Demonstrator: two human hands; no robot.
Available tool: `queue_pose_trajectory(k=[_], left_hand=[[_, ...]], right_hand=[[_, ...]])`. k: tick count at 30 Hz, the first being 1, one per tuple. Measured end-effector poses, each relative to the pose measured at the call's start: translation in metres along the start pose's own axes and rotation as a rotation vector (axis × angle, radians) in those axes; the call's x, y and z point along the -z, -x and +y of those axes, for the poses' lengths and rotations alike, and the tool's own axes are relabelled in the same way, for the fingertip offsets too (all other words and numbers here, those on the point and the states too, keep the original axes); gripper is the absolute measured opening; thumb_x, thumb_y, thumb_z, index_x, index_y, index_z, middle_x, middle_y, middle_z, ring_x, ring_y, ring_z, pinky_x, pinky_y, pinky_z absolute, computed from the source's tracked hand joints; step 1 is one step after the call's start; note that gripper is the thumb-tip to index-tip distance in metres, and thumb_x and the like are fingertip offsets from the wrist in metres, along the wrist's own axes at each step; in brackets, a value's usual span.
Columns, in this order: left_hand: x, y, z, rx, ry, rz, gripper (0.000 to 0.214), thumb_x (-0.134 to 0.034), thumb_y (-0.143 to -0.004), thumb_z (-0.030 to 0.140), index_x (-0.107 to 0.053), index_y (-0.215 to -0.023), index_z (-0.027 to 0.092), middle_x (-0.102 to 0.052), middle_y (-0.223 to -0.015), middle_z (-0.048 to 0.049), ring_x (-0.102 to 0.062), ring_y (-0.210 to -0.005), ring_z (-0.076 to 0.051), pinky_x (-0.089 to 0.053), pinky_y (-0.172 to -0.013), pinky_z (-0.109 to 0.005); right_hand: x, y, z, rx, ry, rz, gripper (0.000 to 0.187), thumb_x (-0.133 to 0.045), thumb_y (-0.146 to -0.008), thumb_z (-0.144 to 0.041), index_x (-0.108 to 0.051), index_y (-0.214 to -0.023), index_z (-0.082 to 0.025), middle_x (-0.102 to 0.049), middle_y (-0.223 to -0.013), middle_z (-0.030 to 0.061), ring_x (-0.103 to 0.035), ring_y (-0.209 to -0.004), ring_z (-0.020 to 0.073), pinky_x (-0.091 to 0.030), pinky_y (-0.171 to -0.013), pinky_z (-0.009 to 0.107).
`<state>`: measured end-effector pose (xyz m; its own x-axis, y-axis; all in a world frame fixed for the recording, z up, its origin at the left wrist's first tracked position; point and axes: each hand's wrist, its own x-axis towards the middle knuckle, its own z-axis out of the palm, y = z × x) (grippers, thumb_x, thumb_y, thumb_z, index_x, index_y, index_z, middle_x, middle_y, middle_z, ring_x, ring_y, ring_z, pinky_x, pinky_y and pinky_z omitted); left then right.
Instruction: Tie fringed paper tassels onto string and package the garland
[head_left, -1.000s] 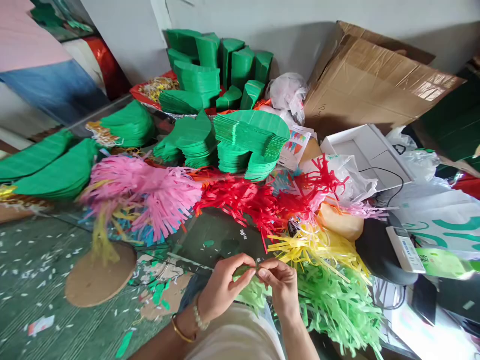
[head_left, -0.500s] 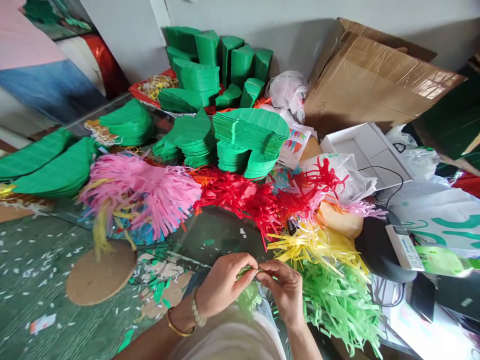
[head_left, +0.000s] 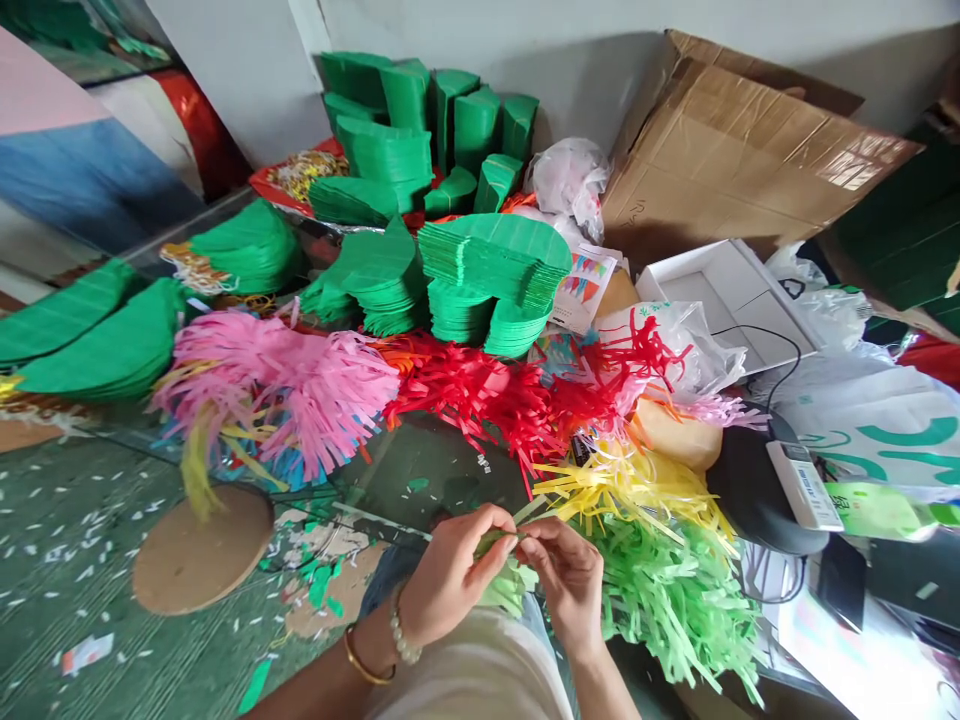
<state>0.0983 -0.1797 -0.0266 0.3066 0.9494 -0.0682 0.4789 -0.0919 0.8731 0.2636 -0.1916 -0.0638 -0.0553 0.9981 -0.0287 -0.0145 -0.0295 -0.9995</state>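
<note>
The left hand [head_left: 450, 575] and right hand [head_left: 566, 580] are together, fingertips clamped on a twisted light-green paper strip [head_left: 499, 540] between them. Its long axis runs sideways, rising slightly rightward; neither hand is clearly nearer. Light-green fringe [head_left: 510, 588] hangs below the strip. Yellow fringe [head_left: 630, 490] lies right of the strip, red fringe [head_left: 480, 390] beyond it, and stacked green card shapes [head_left: 495, 280] farther still.

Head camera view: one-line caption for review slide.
Left hand and right hand pinch green paper fringe before stacked green cutouts.

light-green paper fringe [head_left: 510, 588] | bunched, seemingly | pinched between both hands' fingers [head_left: 480, 532]
</note>
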Motion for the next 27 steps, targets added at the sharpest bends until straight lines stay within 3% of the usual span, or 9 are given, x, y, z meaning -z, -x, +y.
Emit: queue_pose_trajectory(k=[4, 12, 22, 27], left_hand=[[-0.001, 0.002, 0.001, 0.069, 0.069, -0.002, 0.014, -0.044, -0.096, 0.033, -0.049, -0.092, 0.02, -0.059, -0.078, 0.0014, -0.056, -0.067, -0.012, -0.043, -0.065, -0.022], [0.005, 0.0, -0.003, 0.022, 0.124, -0.079, 0.017, -0.042, -0.098, 0.031, -0.05, -0.089, 0.02, -0.054, -0.074, 0.0032, -0.051, -0.066, -0.01, -0.041, -0.066, -0.021], [0.005, -0.005, 0.005, -0.001, 0.066, -0.102, 0.014, -0.042, -0.098, 0.027, -0.05, -0.087, 0.02, -0.056, -0.073, 0.0032, -0.052, -0.064, -0.01, -0.04, -0.063, -0.02], [0.003, -0.007, -0.001, 0.025, 0.078, -0.049, 0.017, -0.042, -0.097, 0.029, -0.05, -0.085, 0.02, -0.054, -0.071, 0.0036, -0.052, -0.062, -0.01, -0.041, -0.063, -0.02]], right_hand=[[-0.002, 0.002, 0.003, 0.031, 0.035, 0.02, 0.008, -0.066, -0.087, -0.025, -0.071, -0.088, -0.019, -0.066, -0.074, 0.0023, -0.062, -0.062, 0.0136, -0.052, -0.059, 0.024], [-0.001, 0.004, 0.004, -0.037, -0.079, 0.023, 0.009, -0.066, -0.087, -0.027, -0.07, -0.089, -0.019, -0.064, -0.072, 0.0013, -0.06, -0.06, 0.0123, -0.053, -0.056, 0.022], [0.004, 0.001, -0.007, 0.0, 0.027, -0.032, 0.009, -0.064, -0.088, -0.027, -0.069, -0.089, -0.019, -0.065, -0.075, 0.0019, -0.062, -0.062, 0.0131, -0.053, -0.059, 0.023], [0.002, 0.0, 0.002, -0.019, 0.035, 0.0, 0.009, -0.067, -0.086, -0.027, -0.07, -0.092, -0.019, -0.066, -0.074, 0.0014, -0.062, -0.061, 0.0131, -0.053, -0.058, 0.023]])
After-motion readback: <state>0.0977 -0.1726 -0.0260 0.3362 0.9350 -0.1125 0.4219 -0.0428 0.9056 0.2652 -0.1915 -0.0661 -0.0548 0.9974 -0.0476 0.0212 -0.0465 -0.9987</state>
